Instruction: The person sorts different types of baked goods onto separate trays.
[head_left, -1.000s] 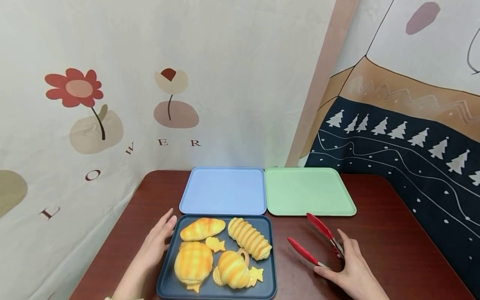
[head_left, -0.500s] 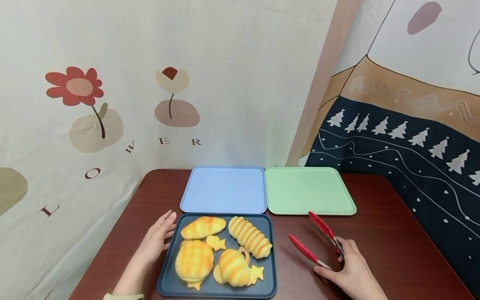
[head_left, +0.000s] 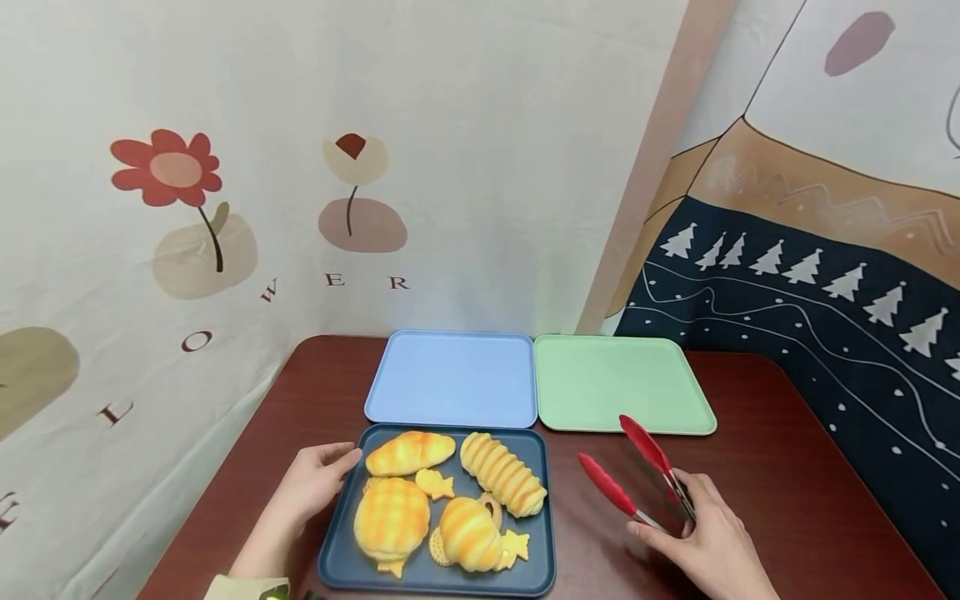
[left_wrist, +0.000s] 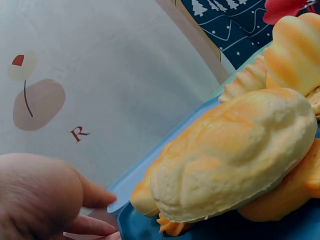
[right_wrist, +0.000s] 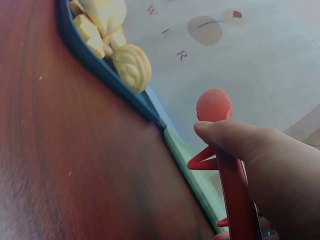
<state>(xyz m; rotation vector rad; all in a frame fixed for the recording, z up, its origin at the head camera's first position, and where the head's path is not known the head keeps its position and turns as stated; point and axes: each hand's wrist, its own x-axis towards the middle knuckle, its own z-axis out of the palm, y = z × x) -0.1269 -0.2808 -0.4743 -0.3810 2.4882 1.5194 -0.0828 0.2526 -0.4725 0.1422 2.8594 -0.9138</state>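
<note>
In the head view my left hand [head_left: 311, 482] is at the upper left corner of a dark blue tray [head_left: 438, 581]; the thumb and curled fingers pinch its rim. On that tray lie an oval bread [head_left: 410, 452], a ridged long bread [head_left: 502, 475], a round checked bread [head_left: 392, 517], a striped croissant-like bread [head_left: 470, 535] and small fish-shaped pieces [head_left: 434, 483]. My right hand [head_left: 712, 533] holds red-tipped tongs [head_left: 611, 487], thumb on one arm and fingers round the other. The tong tips are spread apart above the table, with nothing between them.
Behind the dark tray, a light blue tray [head_left: 452, 379] and a green tray [head_left: 622, 385] stand side by side. The brown table [head_left: 757, 450] ends against a printed cloth wall [head_left: 480, 167].
My left hand has gone from straight fingers beside the tray to pinching its corner. The tongs in my right hand have risen slightly. The head view has shifted a little.
</note>
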